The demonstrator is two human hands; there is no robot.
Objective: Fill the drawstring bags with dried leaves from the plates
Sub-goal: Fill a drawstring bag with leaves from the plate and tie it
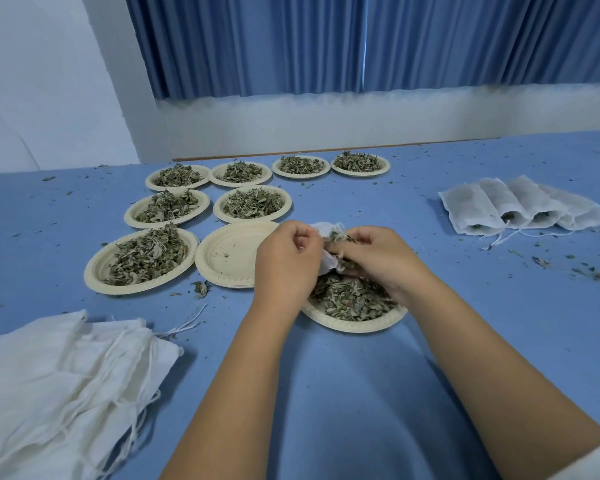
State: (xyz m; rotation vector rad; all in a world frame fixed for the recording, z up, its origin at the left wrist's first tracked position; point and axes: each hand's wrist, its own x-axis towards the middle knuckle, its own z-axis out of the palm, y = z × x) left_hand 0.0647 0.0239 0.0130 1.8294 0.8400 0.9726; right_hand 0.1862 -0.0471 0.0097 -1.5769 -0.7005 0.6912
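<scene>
Mid-frame, the left hand (286,261) pinches a white bag (327,266), and the right hand (378,259) holds dried leaves (338,236) in its fingers (347,251) over a plate (354,328).

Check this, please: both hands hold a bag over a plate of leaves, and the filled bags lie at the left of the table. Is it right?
Not quite: in the head view the filled bags lie at the right of the table, not the left. The rest holds.
</scene>
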